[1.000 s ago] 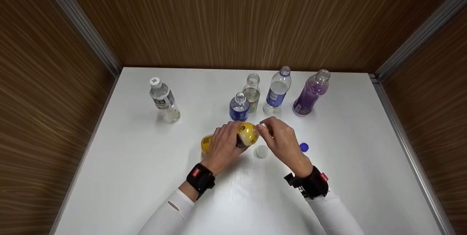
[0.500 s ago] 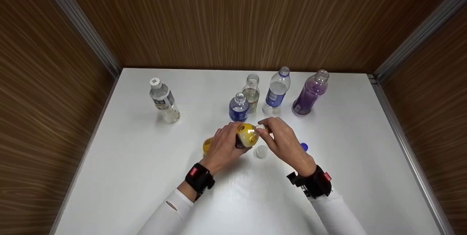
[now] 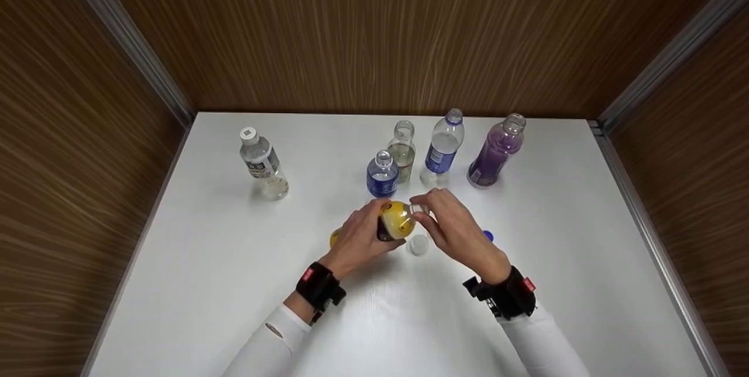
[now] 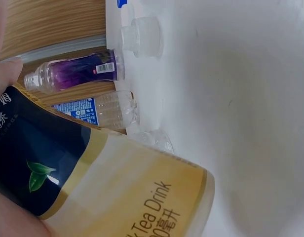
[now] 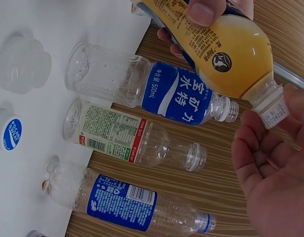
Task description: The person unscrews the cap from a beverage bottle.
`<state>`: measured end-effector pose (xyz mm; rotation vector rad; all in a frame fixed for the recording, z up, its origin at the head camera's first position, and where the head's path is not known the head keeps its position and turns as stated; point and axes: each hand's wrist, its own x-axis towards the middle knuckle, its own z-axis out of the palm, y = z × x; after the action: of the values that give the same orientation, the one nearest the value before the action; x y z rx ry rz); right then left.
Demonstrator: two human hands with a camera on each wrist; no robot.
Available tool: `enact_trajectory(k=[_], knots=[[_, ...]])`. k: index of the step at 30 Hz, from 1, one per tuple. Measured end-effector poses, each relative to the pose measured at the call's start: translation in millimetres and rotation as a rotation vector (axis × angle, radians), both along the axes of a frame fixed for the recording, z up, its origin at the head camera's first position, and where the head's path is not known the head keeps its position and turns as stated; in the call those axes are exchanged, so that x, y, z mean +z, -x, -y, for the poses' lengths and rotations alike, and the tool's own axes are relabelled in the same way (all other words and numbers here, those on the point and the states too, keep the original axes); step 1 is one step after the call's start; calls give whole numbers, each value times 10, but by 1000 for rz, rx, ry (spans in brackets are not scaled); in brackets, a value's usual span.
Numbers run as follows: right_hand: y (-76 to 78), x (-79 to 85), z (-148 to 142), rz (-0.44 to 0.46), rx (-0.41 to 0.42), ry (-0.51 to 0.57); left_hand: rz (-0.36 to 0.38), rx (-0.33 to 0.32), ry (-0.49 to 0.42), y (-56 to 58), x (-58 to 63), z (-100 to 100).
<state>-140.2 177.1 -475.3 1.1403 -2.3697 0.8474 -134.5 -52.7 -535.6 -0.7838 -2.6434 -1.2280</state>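
My left hand (image 3: 356, 241) grips a yellow and dark milk tea bottle (image 3: 397, 222) around its body, above the table and tilted with its neck toward the right. In the left wrist view, its lower label (image 4: 137, 182) reads "Tea Drink". My right hand (image 3: 459, 233) pinches the white cap (image 5: 274, 109) at the bottle's mouth between thumb and fingers. The right wrist view has the cap sitting on the clear neck, with printed digits on its side. Below the bottle's neck, a pale cap (image 3: 418, 244) lies on the table.
Beyond the hands stand uncapped bottles: a short blue-labelled one (image 3: 382, 182), a clear one (image 3: 404, 151), a taller blue-labelled one (image 3: 442, 154) and a purple one (image 3: 494, 151). A white-capped bottle (image 3: 263, 163) stands at left. A blue cap (image 3: 488, 236) lies partly behind my right hand.
My right fingers have shifted slightly around the cap, which shows more now. The milk tea bottle's base has moved a little right and further behind my left hand.
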Motion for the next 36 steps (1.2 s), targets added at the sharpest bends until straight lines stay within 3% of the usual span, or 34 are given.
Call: enact_trajectory(k=[7, 11, 13, 19, 22, 27, 36], knots=[[7, 0, -21, 35, 24, -1, 102, -33, -50, 21, -2, -3], [-12, -13, -14, 76, -24, 18, 147, -34, -75, 10, -4, -5], [-24, -27, -4, 94, -81, 28, 117, -14, -65, 3, -9, -12], [-41, -60, 72, 132, -278, 77, -75, 103, 76, -27, -20, -43], [-34, -56, 112, 108, -317, 104, -105, 144, 138, -38, -12, -60], [-19, -68, 130, 68, -306, 126, -98, 148, 155, -43, 11, -79], [-10, -58, 91, 61, -187, 121, -67, 102, 107, -33, 21, -55]])
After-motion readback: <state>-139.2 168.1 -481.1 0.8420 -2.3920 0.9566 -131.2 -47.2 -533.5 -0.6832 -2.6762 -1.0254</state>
